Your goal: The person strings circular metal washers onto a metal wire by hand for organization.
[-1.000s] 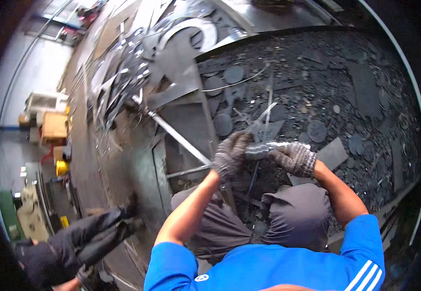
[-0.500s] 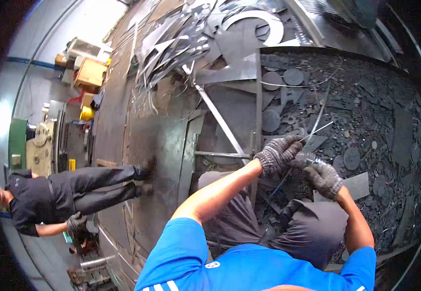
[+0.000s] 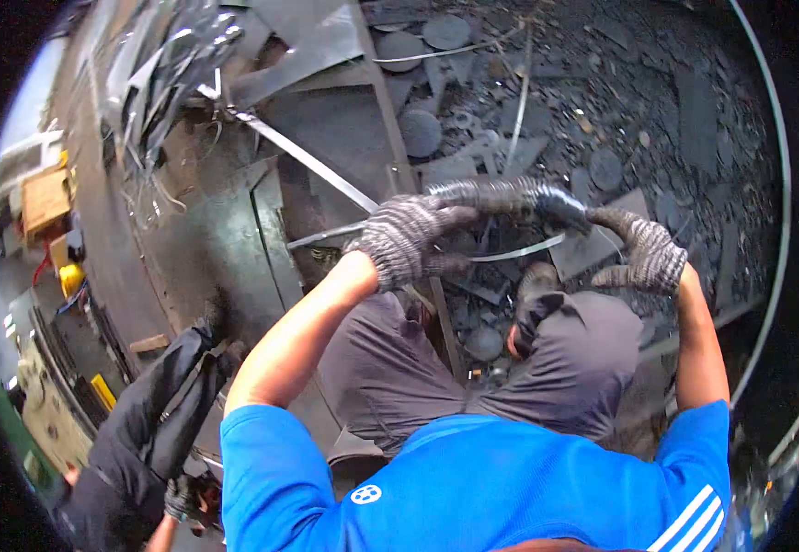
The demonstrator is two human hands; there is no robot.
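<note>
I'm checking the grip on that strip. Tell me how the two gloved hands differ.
The left hand is closed in a fist around the metal strip; the right hand has curled fingers, its grip unclear. The left hand sits nearer the steel bars, the right hand over the scrap pile. Both wear grey knit gloves on bare forearms.

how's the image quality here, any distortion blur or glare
Head view: strong fisheye, with black corners and straight bars bowed; the left hand and right hand are fairly sharp; the metal strip glints; shiny offcuts upper left glare; the scrap pit is dim.
</note>
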